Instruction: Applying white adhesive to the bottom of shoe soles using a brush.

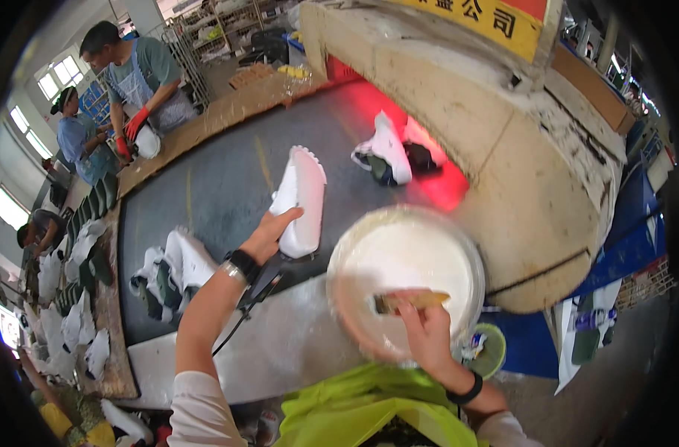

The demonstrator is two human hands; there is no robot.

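My left hand grips a white shoe upper on a last, its pale underside turned up and its toe edge pleated. My right hand is closed around a flat brush with a wooden handle. The brush is over a wide round tub of white liquid; whether its bristles touch the liquid I cannot tell. On the dark conveyor belt, white uppers on dark lasts lie to the left of my left forearm, and another pair sits by the red-lit opening.
A bulky cream machine housing rises at the right, its opening glowing red. Several more uppers line a wooden ledge at the left. A green bin stands below the tub. Across the belt, a person in red gloves handles a shoe.
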